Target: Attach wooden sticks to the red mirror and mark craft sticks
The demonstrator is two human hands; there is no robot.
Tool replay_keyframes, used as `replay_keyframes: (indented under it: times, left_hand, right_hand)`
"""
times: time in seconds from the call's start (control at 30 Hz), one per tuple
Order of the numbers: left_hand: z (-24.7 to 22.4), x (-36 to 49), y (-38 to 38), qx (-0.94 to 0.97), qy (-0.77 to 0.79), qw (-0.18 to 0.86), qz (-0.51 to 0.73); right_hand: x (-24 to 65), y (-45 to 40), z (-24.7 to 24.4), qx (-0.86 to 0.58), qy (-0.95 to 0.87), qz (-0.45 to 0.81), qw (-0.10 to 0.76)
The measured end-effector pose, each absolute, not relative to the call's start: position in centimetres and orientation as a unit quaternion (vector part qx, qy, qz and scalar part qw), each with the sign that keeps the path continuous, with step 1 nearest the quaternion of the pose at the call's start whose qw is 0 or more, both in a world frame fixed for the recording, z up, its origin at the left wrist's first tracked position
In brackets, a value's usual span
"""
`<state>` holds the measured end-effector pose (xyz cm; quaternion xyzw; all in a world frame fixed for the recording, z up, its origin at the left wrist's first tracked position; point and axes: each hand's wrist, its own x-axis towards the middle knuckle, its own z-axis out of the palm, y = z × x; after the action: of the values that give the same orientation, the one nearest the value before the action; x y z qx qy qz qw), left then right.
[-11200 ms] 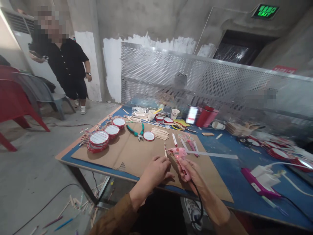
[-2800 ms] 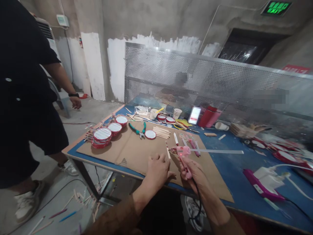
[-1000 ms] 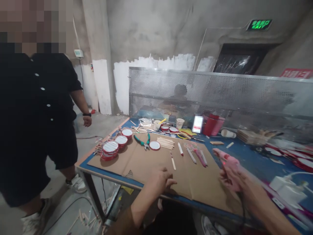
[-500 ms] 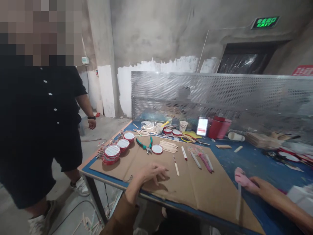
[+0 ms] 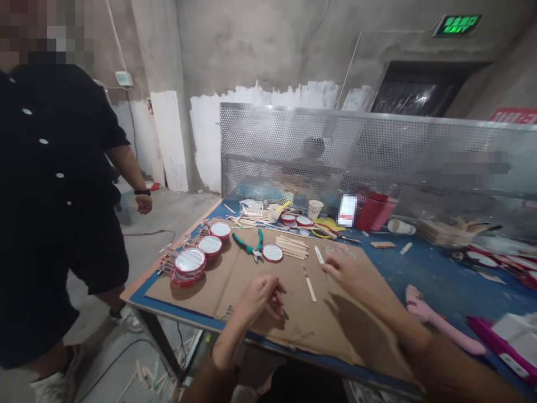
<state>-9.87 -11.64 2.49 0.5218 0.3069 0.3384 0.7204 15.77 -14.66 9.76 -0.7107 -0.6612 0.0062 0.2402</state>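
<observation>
One white marker [image 5: 319, 255], near end against right fingers [image 5: 329, 267].

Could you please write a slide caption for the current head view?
Right hand at a marker, left hand over the cardboard, glue gun lying on the table.

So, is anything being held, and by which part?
Right hand is at the near end of the pen; whether gripped can't be told. Left hand looks empty.
</observation>
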Motion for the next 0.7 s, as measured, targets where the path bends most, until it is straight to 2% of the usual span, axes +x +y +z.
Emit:
replay_keyframes:
  times: [0.1, 0.17, 0.3, 0.53, 0.7]
  left_hand:
    - [2.3, -9.9, -11.7, 0.508, 0.329, 0.696, 0.387]
    - [2.2, -10.0, -11.8, 0.499, 0.336, 0.684, 0.413]
    - [2.0, -10.1, -12.1, 0.492, 0.337, 0.68, 0.426]
    - [2.4, -10.2, -12.3, 0.509, 0.335, 0.676, 0.414]
    - [2.9, -10.3, -12.1, 0.42, 0.336, 0.681, 0.498]
  right_hand:
    - [7.8, -11.7, 8.9, -0.703, -0.696, 0.033, 0.14]
    - [4.5, -10.4, 8.5, -0.673, -0.727, 0.032, 0.13]
    - [2.7, -8.7, 7.8, -0.714, -0.696, 0.019, 0.077]
    - [3.7, -8.9, 7.8, -0.707, -0.704, 0.021, 0.059]
    - [4.8, -12.4, 8.6, -0.659, -0.744, -0.047, 0.098]
